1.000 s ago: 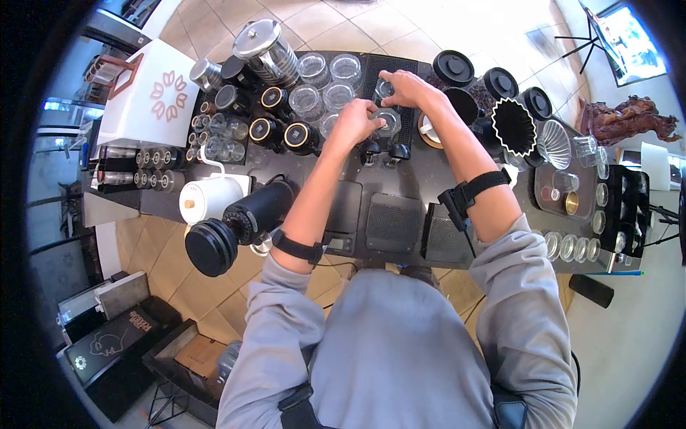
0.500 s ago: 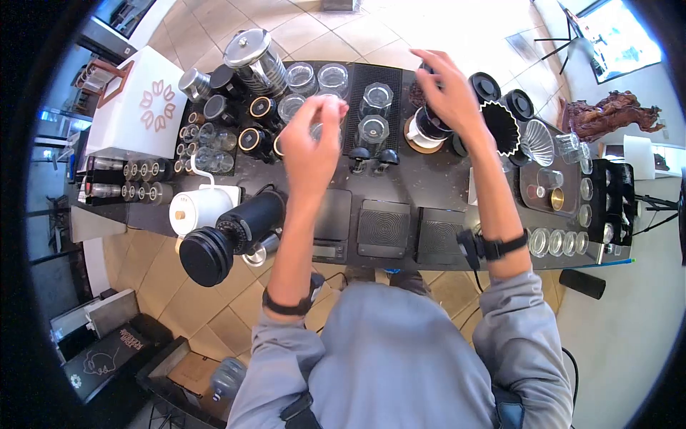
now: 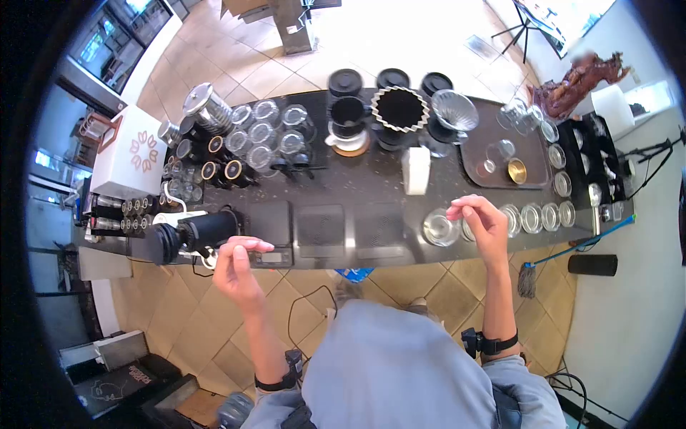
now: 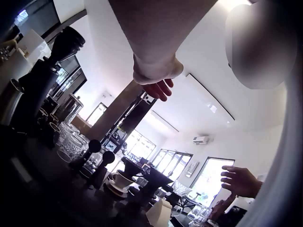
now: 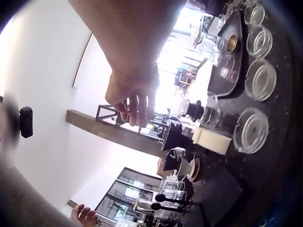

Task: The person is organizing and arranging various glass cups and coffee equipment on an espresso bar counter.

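Note:
Both hands hold nothing, raised near the table's front edge with fingers loosely bent. My left hand (image 3: 239, 275) is beside a black digital scale (image 3: 268, 229) and a black hand-held-looking grinder (image 3: 204, 232). Over the row of round glass ashtrays (image 3: 530, 218) hovers my right hand (image 3: 482, 229); its loose fingers show in the right wrist view, above one ashtray (image 5: 252, 131) and a white block-like container (image 5: 213, 140). Clear faceted glasses (image 3: 261, 134) stand grouped at the back left, with two black-knobbed tools (image 3: 293, 163) in front of them.
Black mugs (image 3: 234, 169), a steel French press (image 3: 206, 104) and a white kettle (image 3: 175, 217) crowd the left. Coffee drippers (image 3: 349, 114), a fluted black one (image 3: 399, 111) and a clear one (image 3: 454, 114) stand at the back centre. A brown tray (image 3: 493, 168) lies right.
Both hands have left the glasses at the back, drawn toward the body and moved apart. The head view has swung, so the table's right side shows more fully.

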`<state>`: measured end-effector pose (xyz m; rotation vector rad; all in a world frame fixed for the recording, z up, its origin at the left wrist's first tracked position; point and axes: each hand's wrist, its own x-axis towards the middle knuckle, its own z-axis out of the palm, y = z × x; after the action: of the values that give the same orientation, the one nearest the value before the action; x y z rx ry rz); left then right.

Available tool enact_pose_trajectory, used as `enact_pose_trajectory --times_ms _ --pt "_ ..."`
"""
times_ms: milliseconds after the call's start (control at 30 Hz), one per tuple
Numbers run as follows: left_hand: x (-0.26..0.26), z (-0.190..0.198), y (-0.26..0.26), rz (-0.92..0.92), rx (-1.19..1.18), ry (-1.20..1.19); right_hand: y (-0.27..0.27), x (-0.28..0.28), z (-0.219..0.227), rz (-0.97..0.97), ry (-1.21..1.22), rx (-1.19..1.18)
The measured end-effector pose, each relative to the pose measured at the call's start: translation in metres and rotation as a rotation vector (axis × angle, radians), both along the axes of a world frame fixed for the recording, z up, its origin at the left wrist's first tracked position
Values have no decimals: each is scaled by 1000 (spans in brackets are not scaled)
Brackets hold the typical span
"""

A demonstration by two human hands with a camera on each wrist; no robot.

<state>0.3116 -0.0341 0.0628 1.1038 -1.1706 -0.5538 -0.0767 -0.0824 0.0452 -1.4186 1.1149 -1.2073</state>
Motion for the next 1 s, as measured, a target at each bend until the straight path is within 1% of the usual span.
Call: enact_pose_trajectory --times_ms 67,100,133,167,200,233,267,300,333,367,400,433,467,500,533,633,700,733,767,800,833,867,900,933,967,1000 --pt "-66 4 26 -11 -22 -71 45 -72 -18 -32 -61 14" --pt "-69 8 28 4 -38 -105 50 -79 -20 -37 -85 33" --pt "-105 16 42 0 8 -120 79 -118 -30 -63 -97 51" --pt "-132 11 51 6 -21 -166 100 -148 -39 -77 -118 62" --pt "-142 10 59 -1 -3 -157 106 -160 -43 -69 -129 65" --pt "-166 13 57 -73 17 -153 129 -186 -45 -133 -142 64" --pt "-198 14 63 -104 11 -165 149 -215 -47 -148 -128 92" --pt "-192 13 59 -109 56 -156 147 -208 -45 -132 -101 134" --pt "-230 13 53 -156 69 -147 162 -242 -44 -176 -100 112" --pt "-257 15 54 -192 93 -158 175 -264 -45 -208 -100 137" --pt "-268 16 52 -242 123 -157 179 -268 -47 -229 -98 169" --pt "-297 16 51 -302 147 -154 185 -290 -48 -239 -97 166" --pt "-324 5 48 -384 161 -170 187 -309 -50 -268 -87 168" --pt "-344 -4 40 -462 176 -190 179 -322 -52 -293 -80 171" --pt "-353 7 43 -470 212 -177 175 -324 -51 -293 -80 174" --pt "-393 -5 18 -590 314 -151 149 -334 -54 -281 -35 187" --pt "-423 -21 -24 -661 332 -207 120 -341 -54 -224 5 198" --pt "-426 -26 -28 -674 321 -182 111 -341 -52 -224 6 200" --pt "-437 -32 -44 -674 344 -203 98 -343 -49 -216 70 182" --pt "-454 -38 -69 -687 316 -214 80 -352 -40 -215 151 173" --pt "-462 -43 -82 -684 289 -252 72 -353 -40 -214 153 176" --pt "-474 -47 -101 -689 275 -233 57 -362 -39 -233 206 143" --pt "-490 -55 -128 -681 279 -275 35 -376 -34 -251 273 122" --pt "-494 -61 -139 -664 289 -350 30 -378 -37 -273 270 131" --pt "-502 -73 -157 -669 285 -338 19 -385 -37 -277 283 130" --pt "-516 -89 -189 -649 262 -364 -7 -398 -37 -287 368 84"
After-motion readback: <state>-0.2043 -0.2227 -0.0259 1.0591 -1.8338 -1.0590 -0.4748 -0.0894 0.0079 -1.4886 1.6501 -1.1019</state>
